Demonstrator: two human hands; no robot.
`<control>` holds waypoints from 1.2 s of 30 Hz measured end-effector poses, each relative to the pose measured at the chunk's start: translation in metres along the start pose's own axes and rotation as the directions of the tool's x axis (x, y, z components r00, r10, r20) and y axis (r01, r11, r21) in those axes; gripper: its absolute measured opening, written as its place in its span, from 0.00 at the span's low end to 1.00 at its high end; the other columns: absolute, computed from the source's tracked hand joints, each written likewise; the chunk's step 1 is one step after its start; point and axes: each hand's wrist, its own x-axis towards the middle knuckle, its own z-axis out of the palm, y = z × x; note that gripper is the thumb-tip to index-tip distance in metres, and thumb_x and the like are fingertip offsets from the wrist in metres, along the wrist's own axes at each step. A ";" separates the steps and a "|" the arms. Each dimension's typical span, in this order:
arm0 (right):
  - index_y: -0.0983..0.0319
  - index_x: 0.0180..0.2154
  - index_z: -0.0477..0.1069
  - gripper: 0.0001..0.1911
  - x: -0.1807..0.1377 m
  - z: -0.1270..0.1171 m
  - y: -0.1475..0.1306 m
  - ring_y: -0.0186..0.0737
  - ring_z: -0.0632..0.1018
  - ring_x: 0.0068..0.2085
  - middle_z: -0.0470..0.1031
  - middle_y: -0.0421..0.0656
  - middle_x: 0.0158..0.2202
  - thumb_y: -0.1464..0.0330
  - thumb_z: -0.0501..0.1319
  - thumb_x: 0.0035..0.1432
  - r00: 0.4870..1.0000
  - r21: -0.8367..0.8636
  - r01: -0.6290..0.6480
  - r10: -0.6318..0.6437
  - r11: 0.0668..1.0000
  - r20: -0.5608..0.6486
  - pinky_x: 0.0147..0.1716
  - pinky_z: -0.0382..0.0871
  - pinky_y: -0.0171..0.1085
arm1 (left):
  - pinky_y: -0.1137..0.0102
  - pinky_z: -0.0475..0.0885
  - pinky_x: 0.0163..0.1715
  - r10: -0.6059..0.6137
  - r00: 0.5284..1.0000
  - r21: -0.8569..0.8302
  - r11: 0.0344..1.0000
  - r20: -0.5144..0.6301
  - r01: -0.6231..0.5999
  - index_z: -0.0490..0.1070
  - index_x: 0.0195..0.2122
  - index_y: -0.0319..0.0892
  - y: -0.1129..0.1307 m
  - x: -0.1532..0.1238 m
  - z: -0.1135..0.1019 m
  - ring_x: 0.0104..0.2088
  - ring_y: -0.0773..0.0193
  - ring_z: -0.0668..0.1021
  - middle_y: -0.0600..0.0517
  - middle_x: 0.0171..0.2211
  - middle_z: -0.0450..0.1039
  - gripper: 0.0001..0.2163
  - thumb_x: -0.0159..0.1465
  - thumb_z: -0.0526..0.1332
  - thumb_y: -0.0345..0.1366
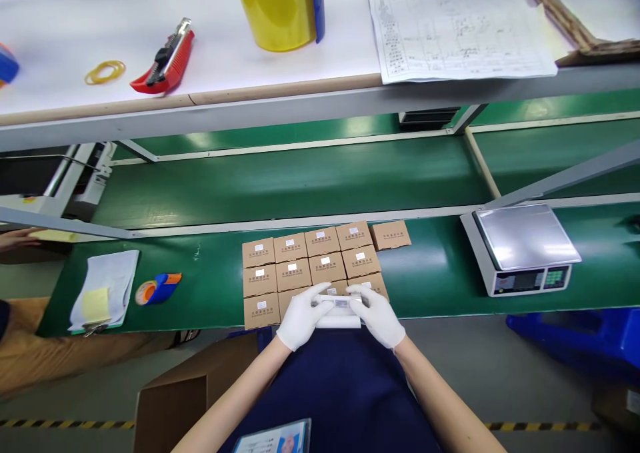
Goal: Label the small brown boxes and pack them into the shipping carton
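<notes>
My left hand (301,316) and my right hand (379,316), both in white gloves, are closed on the two ends of a white strip with a grey printed patch (342,303). Its exact kind is too small to tell. A plain white edge shows below it, near my dark blue clothing. Just beyond my hands, small brown cardboard boxes (293,274) stand side by side in rows on the green bench, and my hands hide part of the nearest row. Small white labels show on most of their tops. One box (391,236) at the back right shows no white label.
A digital scale (525,243) stands on the right. Leftward lie a clipboard with papers (107,286) and a blue tape dispenser (159,288). The shelf above bears a red box cutter (165,60), yellow tape (280,13) and papers (455,26). Another person's hand (20,238) shows at far left.
</notes>
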 end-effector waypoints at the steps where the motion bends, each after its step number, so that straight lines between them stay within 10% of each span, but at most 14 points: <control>1: 0.59 0.50 0.76 0.19 -0.002 -0.001 -0.004 0.45 0.78 0.49 0.78 0.45 0.51 0.58 0.62 0.61 1.000 -0.009 0.005 -0.005 1.000 0.003 0.53 0.70 0.43 | 0.61 0.73 0.51 -0.003 1.000 0.000 1.000 0.001 0.003 0.71 0.64 0.40 0.002 -0.002 0.000 0.48 0.50 0.80 0.45 0.49 0.80 0.30 0.65 0.64 0.50; 28: 0.58 0.38 0.78 0.09 -0.053 0.046 -0.046 0.40 0.78 0.36 0.80 0.40 0.35 0.61 0.63 0.60 0.983 -0.322 -0.020 -0.041 0.947 -0.181 0.39 0.71 0.38 | 0.69 0.69 0.41 0.138 0.971 -0.015 0.990 0.194 -0.138 0.82 0.36 0.42 -0.014 -0.041 -0.032 0.39 0.58 0.79 0.52 0.36 0.80 0.11 0.65 0.64 0.43; 36: 0.58 0.47 0.78 0.12 -0.051 -0.008 -0.044 0.42 0.79 0.46 0.79 0.45 0.45 0.65 0.56 0.72 0.871 -0.584 0.288 -0.461 0.758 -0.168 0.49 0.72 0.41 | 0.67 0.68 0.40 0.106 0.985 -0.065 0.993 0.136 -0.098 0.79 0.33 0.39 0.025 -0.015 0.004 0.39 0.57 0.77 0.48 0.35 0.79 0.12 0.63 0.65 0.44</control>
